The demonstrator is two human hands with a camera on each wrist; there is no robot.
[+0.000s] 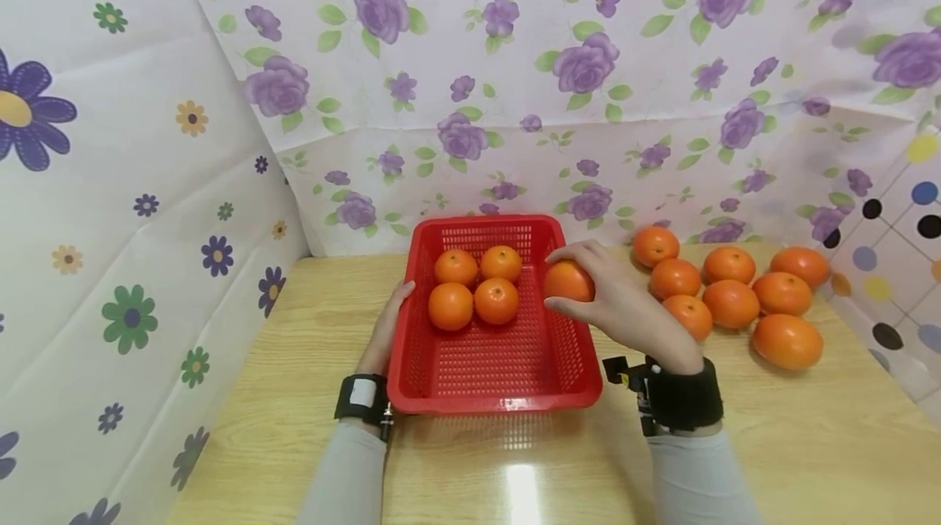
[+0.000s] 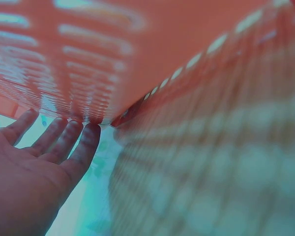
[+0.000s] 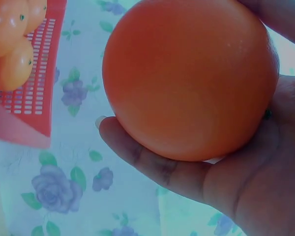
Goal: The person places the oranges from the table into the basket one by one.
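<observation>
A red plastic basket (image 1: 485,404) with slotted walls stands on the table, and several oranges (image 1: 451,306) sit in its far left part. My right hand (image 1: 625,304) grips another orange (image 1: 568,281) over the basket's right rim. In the right wrist view that orange (image 3: 189,81) lies between thumb and fingers against the palm. My left hand (image 1: 385,329) is at the basket's left side, its fingertips by the wall. The left wrist view shows those fingers (image 2: 83,147) fairly straight, the tips at the slotted red wall (image 2: 88,64).
Several more oranges (image 1: 735,303) lie grouped on the wooden table (image 1: 794,443) to the right of the basket. A flowered sheet (image 1: 470,84) hangs behind the table, with patterned sheets at the left and right sides.
</observation>
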